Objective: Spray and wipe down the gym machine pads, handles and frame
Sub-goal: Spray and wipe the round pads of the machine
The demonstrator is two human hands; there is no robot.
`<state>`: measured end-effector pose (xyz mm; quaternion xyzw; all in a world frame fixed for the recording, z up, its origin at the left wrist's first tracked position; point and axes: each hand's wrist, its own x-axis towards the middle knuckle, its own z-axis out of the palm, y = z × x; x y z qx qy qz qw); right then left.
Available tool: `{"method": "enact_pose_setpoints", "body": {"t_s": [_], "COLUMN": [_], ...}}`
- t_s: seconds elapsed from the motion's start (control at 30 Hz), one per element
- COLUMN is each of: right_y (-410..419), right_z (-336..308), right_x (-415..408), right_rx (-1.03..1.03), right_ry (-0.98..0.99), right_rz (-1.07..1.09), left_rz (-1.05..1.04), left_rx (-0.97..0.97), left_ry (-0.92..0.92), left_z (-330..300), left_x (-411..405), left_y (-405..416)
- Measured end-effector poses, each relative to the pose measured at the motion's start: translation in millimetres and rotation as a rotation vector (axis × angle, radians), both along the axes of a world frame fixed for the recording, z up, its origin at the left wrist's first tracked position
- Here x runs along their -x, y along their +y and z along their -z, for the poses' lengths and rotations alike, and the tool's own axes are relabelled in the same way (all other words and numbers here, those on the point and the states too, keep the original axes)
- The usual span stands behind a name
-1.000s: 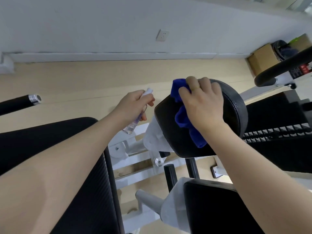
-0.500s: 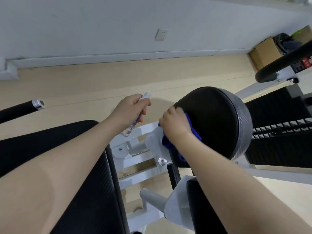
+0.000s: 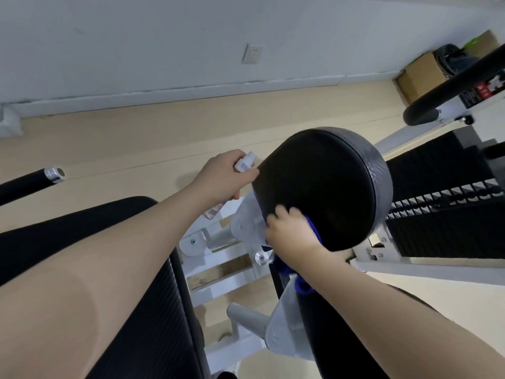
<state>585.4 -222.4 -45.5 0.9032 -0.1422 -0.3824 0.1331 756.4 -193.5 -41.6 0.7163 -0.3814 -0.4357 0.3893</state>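
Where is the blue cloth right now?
Centre of the head view: the blue cloth is under the right hand, against the round black pad's lower edge.

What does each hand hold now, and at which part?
The left hand grips a small clear spray bottle around its body, near the white top. The right hand holds a bunched blue cloth against the round black pad's lower edge.

Just one view here, a wide-angle cam on the person's head, looking forward and steeply down past both forearms. It sits close over the round black pad (image 3: 322,187), with the floor (image 3: 136,138) and wall (image 3: 164,36) bending across the top.
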Motion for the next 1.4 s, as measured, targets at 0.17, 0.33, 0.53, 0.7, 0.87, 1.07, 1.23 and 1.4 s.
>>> {"method": "enact_pose_setpoints", "body": {"t_s": [0.17,0.33,0.53,0.7,0.87,1.07,1.23,1.4], "right_y": [-32,-67,-21,-6,-14,-31,-67,-78], "right_z": [-31,-41,-11,8,11,-86,-108,-91], "right_x": [63,64,19,-15,-22,-10,1,20], "right_rx": [0.063,0.235,-0.118,-0.39,-0.777,-0.383,-0.088,-0.195], "right_ry": [-0.294,-0.575,-1.004,-1.527,-1.496,-1.955,-1.541,-1.469], "right_rz": [-0.196,-0.146,0.805,2.111,2.503,1.616,1.188,1.169], "left_rz": [0.037,-0.028,0.104,0.089,0.061,-0.01,-0.013,-0.073], "left_rx": [-0.04,0.149,0.027,0.051,0.038,0.086,0.086,0.032], "left_ry": [0.007,-0.193,0.062,0.059,0.05,0.026,0.035,-0.104], "left_z": [-2,-7,-16,-14,-17,-23,-26,-30], "left_x": [3,-13,-29,-18,-18,-11,-3,7], "left_y": [-16,-16,-5,0,2,13,18,24]}}
